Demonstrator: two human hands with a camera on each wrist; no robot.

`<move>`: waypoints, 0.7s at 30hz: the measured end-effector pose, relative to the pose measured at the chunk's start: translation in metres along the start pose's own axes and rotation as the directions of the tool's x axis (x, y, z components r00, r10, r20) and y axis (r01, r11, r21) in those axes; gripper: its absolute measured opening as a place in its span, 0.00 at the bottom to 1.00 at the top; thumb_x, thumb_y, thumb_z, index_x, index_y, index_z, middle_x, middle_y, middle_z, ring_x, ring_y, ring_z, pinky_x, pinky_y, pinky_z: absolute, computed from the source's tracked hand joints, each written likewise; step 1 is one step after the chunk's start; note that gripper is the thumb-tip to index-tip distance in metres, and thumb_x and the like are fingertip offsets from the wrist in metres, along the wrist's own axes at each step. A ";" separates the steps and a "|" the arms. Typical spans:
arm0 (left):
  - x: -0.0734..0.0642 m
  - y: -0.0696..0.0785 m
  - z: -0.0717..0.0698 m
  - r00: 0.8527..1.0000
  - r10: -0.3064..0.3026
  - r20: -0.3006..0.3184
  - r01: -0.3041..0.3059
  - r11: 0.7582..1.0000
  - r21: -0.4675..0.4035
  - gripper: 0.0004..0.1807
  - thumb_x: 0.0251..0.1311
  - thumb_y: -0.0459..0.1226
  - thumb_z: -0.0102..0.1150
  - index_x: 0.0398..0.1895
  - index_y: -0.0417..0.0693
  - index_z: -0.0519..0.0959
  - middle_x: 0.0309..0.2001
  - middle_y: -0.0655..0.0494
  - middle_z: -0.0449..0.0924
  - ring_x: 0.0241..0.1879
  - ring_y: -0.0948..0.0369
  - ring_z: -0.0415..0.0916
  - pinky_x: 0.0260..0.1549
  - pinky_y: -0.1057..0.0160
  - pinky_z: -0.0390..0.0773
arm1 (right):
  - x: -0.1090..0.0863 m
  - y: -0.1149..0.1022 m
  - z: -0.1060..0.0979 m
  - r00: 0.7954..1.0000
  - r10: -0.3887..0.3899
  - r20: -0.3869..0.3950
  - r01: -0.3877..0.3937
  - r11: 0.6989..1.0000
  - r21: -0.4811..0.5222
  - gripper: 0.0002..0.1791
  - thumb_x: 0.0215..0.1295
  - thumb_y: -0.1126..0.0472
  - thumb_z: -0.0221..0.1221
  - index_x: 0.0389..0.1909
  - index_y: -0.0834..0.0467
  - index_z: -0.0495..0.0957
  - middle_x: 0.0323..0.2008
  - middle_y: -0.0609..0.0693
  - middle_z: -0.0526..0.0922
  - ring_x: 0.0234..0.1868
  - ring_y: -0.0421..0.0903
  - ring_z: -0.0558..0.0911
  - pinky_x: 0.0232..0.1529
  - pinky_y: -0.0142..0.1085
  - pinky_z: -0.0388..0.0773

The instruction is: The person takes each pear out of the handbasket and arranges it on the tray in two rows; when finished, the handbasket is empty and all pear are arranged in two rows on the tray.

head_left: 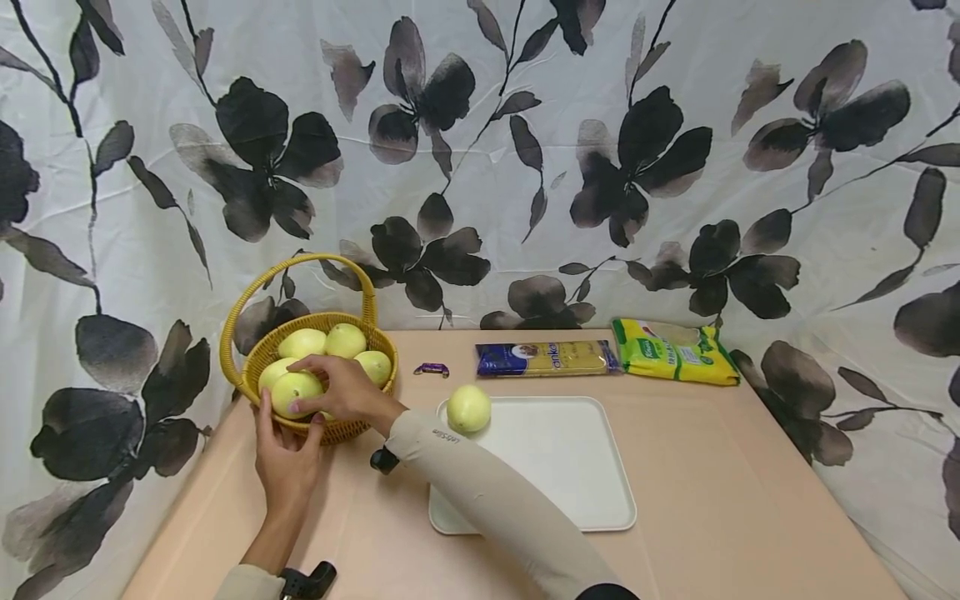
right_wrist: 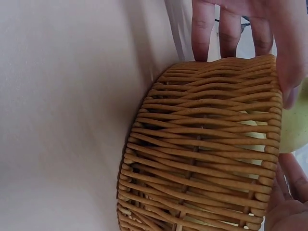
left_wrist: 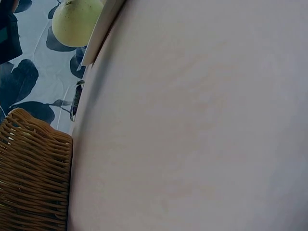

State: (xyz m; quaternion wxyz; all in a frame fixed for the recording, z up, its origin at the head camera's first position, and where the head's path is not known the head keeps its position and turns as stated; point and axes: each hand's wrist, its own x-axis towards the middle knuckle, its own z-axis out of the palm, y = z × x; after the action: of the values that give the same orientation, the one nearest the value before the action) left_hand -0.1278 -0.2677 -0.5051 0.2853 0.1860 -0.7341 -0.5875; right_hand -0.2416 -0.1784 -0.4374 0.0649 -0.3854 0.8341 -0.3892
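Observation:
A yellow wicker basket (head_left: 347, 430) with a tall handle stands at the table's left, holding several pale yellow-green pears (head_left: 303, 342). My right hand (head_left: 341, 388) reaches over its front rim, thumb and fingers around a pear (head_left: 291, 390) at the front of the pile. Low at the basket's front left is my left hand (head_left: 287, 462). In the right wrist view, that left hand (right_wrist: 240, 19) grips the basket wall (right_wrist: 207, 130), fingers outside and thumb over the rim. Only the basket's side (left_wrist: 36, 178) shows in the left wrist view, the hand being out of frame.
Right of the basket lies a white tray (head_left: 558, 467) with one pear (head_left: 468, 409) at its far left corner, my right forearm crossing over it. Behind it are a small purple-wrapped candy (head_left: 432, 369), a long blue-and-yellow packet (head_left: 547, 358) and a yellow-green bag (head_left: 675, 353).

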 end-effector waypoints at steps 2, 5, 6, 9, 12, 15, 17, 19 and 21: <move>0.000 0.000 0.000 1.000 -0.002 0.001 0.002 1.000 0.001 0.52 0.72 0.33 0.65 0.88 0.66 0.43 0.88 0.61 0.39 0.85 0.55 0.51 0.73 0.73 0.65 | 0.000 0.000 0.001 1.000 0.008 -0.007 -0.008 1.000 0.001 0.32 0.59 0.45 0.78 0.65 0.41 0.82 0.55 0.35 0.86 0.50 0.29 0.79 0.51 0.20 0.73; 0.001 0.000 -0.001 1.000 -0.002 0.003 0.002 1.000 -0.002 0.52 0.72 0.33 0.64 0.88 0.65 0.43 0.88 0.60 0.39 0.85 0.54 0.52 0.72 0.73 0.66 | -0.001 -0.001 0.002 1.000 0.020 -0.020 -0.020 1.000 0.016 0.31 0.59 0.45 0.78 0.64 0.41 0.83 0.54 0.36 0.87 0.49 0.29 0.80 0.50 0.20 0.74; 0.001 0.000 -0.001 1.000 0.002 0.003 -0.002 1.000 0.003 0.52 0.72 0.33 0.65 0.89 0.65 0.43 0.88 0.60 0.40 0.85 0.54 0.52 0.72 0.74 0.66 | -0.001 -0.001 0.002 0.999 0.022 -0.025 -0.022 0.999 0.025 0.31 0.59 0.45 0.78 0.64 0.41 0.83 0.54 0.36 0.87 0.49 0.29 0.81 0.50 0.20 0.75; 0.002 -0.001 0.000 1.000 0.005 0.005 -0.005 1.000 0.013 0.52 0.72 0.33 0.64 0.89 0.64 0.43 0.88 0.60 0.39 0.85 0.53 0.52 0.73 0.73 0.65 | -0.003 0.000 0.001 0.999 0.029 -0.033 -0.027 0.997 0.070 0.31 0.59 0.45 0.78 0.64 0.42 0.83 0.54 0.38 0.88 0.50 0.30 0.82 0.50 0.21 0.77; 0.002 -0.001 0.001 1.000 0.003 0.010 -0.003 1.000 0.020 0.52 0.73 0.34 0.64 0.89 0.64 0.42 0.88 0.60 0.39 0.85 0.54 0.51 0.73 0.72 0.65 | -0.005 0.002 0.000 0.999 0.027 -0.037 -0.023 0.993 0.119 0.30 0.60 0.46 0.78 0.64 0.42 0.83 0.55 0.40 0.88 0.50 0.30 0.83 0.50 0.21 0.78; 0.002 -0.002 0.000 1.000 -0.007 0.014 0.007 1.000 0.003 0.52 0.73 0.34 0.65 0.89 0.65 0.42 0.88 0.61 0.38 0.85 0.54 0.50 0.73 0.72 0.65 | -0.005 0.005 0.000 0.999 0.029 -0.039 -0.022 0.985 0.174 0.30 0.60 0.46 0.78 0.63 0.43 0.83 0.55 0.42 0.88 0.49 0.30 0.83 0.49 0.21 0.79; 0.002 -0.001 0.000 1.000 -0.008 0.013 0.008 1.000 -0.004 0.52 0.72 0.35 0.65 0.89 0.65 0.43 0.88 0.61 0.38 0.85 0.55 0.50 0.72 0.73 0.66 | -0.006 0.006 0.000 0.999 0.031 -0.036 -0.023 0.980 0.199 0.30 0.60 0.47 0.78 0.63 0.44 0.83 0.55 0.41 0.88 0.48 0.30 0.83 0.49 0.22 0.79; 0.001 -0.001 0.000 1.000 -0.005 0.011 0.005 1.000 -0.010 0.51 0.72 0.35 0.65 0.88 0.64 0.44 0.88 0.60 0.39 0.85 0.54 0.50 0.72 0.74 0.66 | -0.006 0.006 0.000 0.999 0.027 -0.031 -0.020 0.979 0.204 0.30 0.61 0.47 0.78 0.64 0.44 0.83 0.55 0.41 0.87 0.49 0.30 0.83 0.50 0.22 0.79; 0.001 0.000 -0.001 1.000 0.000 0.007 0.000 1.000 -0.010 0.51 0.72 0.35 0.66 0.88 0.62 0.46 0.88 0.59 0.41 0.85 0.54 0.51 0.71 0.74 0.66 | -0.005 0.006 0.000 1.000 0.019 -0.023 -0.014 0.983 0.183 0.31 0.60 0.47 0.78 0.64 0.44 0.83 0.55 0.41 0.87 0.50 0.30 0.83 0.50 0.23 0.79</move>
State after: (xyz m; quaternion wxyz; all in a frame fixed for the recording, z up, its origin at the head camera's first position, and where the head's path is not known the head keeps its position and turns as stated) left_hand -0.1276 -0.2689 -0.5050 0.2837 0.1828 -0.7320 -0.5918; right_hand -0.2417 -0.1724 -0.4424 0.0928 -0.3661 0.7989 -0.4682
